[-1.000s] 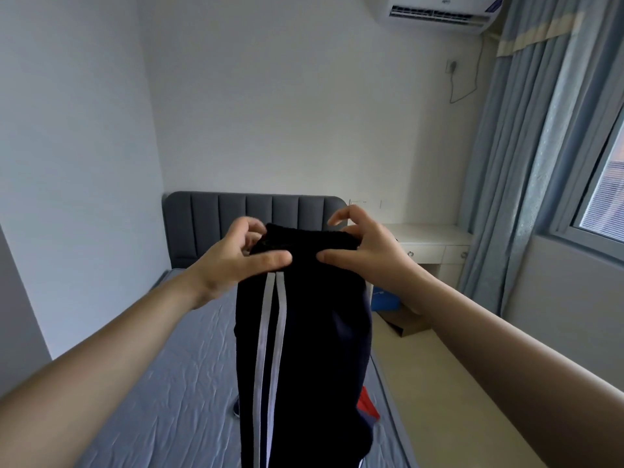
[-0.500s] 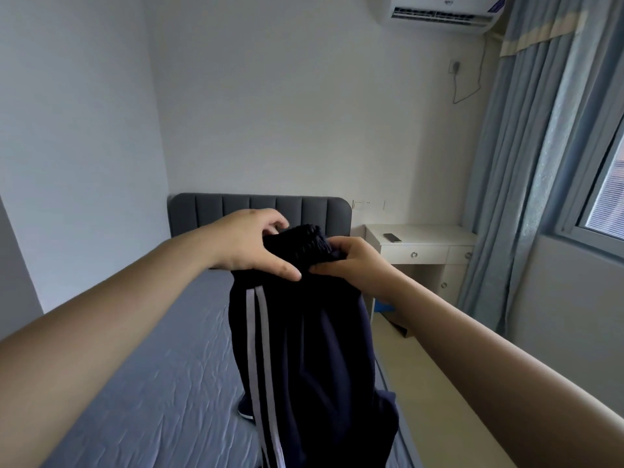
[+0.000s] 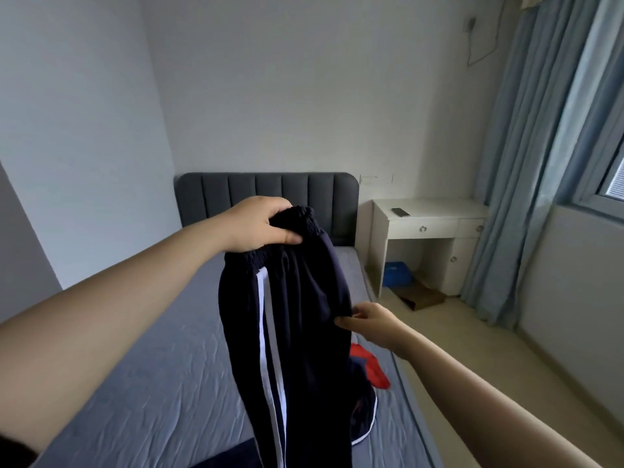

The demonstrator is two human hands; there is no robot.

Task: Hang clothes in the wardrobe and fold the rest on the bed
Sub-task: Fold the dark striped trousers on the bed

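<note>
Over a grey bed [image 3: 135,383], from the head camera: holds up a pair of dark navy trousers [image 3: 304,315] with two white side stripes. Grips the bunched elastic waistband in the left hand [image 3: 260,228], fingers curled over the top and thumb pressed on the front, level with the padded grey headboard [image 3: 216,194]. Pinches the right edge of the cloth lower down between thumb and fingers of the right hand [image 3: 369,324]. Lets the legs hang straight down between both forearms, above the mattress and past the lower edge of view.

Behind the hanging trousers, on the bed's right side: a crumpled red garment [image 3: 374,369], touching a dark garment [image 3: 364,417] with white trim. At the bottom edge, a flat piece of dark cloth [image 3: 229,456].

Beside the bed, right of the headboard: a white bench [image 3: 435,209] with both drawers closed, carrying a small dark flat object [image 3: 400,212] on top. Under the bench, in the open knee space, a blue box [image 3: 396,278], contents not to be made out; just in front of it on the floor, a brown flat object [image 3: 422,297]. Farther right, blue curtains [image 3: 513,197] hanging beside a window [image 3: 604,177].
</note>
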